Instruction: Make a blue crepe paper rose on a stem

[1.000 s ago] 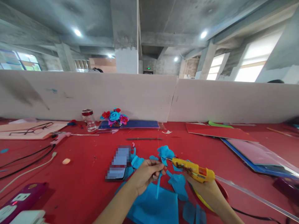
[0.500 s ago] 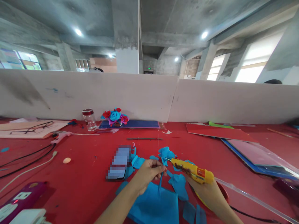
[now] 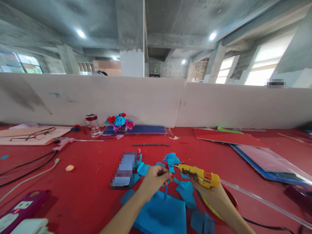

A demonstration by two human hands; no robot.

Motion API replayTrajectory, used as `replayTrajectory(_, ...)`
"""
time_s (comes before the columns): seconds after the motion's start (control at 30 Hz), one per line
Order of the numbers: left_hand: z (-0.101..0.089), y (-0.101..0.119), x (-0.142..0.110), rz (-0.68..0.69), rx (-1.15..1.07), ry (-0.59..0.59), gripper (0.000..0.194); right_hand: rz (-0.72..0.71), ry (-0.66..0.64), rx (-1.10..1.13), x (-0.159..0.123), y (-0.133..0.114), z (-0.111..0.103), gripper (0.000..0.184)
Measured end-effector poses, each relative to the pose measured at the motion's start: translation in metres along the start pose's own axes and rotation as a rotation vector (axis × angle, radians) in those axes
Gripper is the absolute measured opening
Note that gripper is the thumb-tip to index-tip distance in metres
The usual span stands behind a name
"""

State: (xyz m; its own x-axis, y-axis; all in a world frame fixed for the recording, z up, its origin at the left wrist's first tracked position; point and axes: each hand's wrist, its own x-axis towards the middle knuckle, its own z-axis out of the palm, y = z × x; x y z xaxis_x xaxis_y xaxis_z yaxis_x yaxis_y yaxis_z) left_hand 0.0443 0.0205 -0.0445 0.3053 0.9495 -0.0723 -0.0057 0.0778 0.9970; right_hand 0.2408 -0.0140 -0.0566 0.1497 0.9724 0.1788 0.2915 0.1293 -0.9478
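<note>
My left hand (image 3: 159, 179) is closed in a pinch on the thin blue stem (image 3: 166, 193) of a blue paper flower (image 3: 172, 158), whose petals spread just above the fingertips. My right hand (image 3: 207, 191) grips a yellow hot glue gun (image 3: 200, 175) pointing left. Its metal nozzle sits at the lower edge of the petals; I cannot tell whether it touches. Under the hands lies a blue sheet stack (image 3: 162, 214), with cut blue pieces (image 3: 186, 192) around it. A red round dish with a yellow rim (image 3: 230, 196) is partly hidden behind my right forearm.
A phone (image 3: 124, 170) lies left of my hands. Farther back stand a lidded glass jar (image 3: 93, 125) and a bunch of red and blue flowers (image 3: 120, 122). Coloured sheets (image 3: 264, 159) lie right. A power strip (image 3: 23, 208), cables and a pink glue gun (image 3: 63, 143) occupy the left.
The glue gun and my right hand have shifted slightly left. The flower head has tilted a little left, while my left hand keeps its pinch on the stem.
</note>
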Motion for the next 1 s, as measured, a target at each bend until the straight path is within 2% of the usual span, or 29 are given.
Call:
replayTrajectory(0.1, 0.0, 0.0, 0.0, 0.051, 0.026, 0.005, 0.029, 0.11, 0.015, 0.11, -0.001, -0.004, 0.001, 0.017)
replayTrajectory(0.2, 0.0, 0.001, -0.001, 0.097, 0.107, -0.006, 0.026, 0.306, -0.013, 0.075, -0.002, -0.009, 0.0, 0.022)
replayTrajectory(0.27, 0.0, 0.001, -0.002, 0.127, 0.168, -0.012, 0.024, 0.377, -0.052, 0.047, -0.002, -0.011, -0.002, 0.028)
replayTrajectory(0.47, -0.002, 0.0, -0.002, 0.198, 0.313, 0.052, 0.02, 0.387, -0.055, 0.132, -0.004, -0.01, -0.001, 0.032)
replayTrajectory(0.67, -0.004, -0.003, -0.002, 0.312, 0.424, 0.111, 0.022, 0.414, -0.077, 0.171, -0.003, -0.008, 0.0, 0.025)
replayTrajectory(0.73, -0.004, -0.003, -0.002, 0.287, 0.388, 0.117, 0.022, 0.413, -0.098, 0.18, -0.003, -0.005, -0.002, 0.026)
replayTrajectory(0.83, -0.004, -0.002, -0.001, 0.163, 0.2, 0.07, 0.025, 0.421, -0.128, 0.233, -0.003, 0.0, -0.005, 0.028)
replayTrajectory(1.0, -0.003, 0.007, -0.003, 0.03, -0.115, 0.01, 0.026, 0.393, -0.059, 0.227, -0.006, -0.011, -0.007, 0.033)
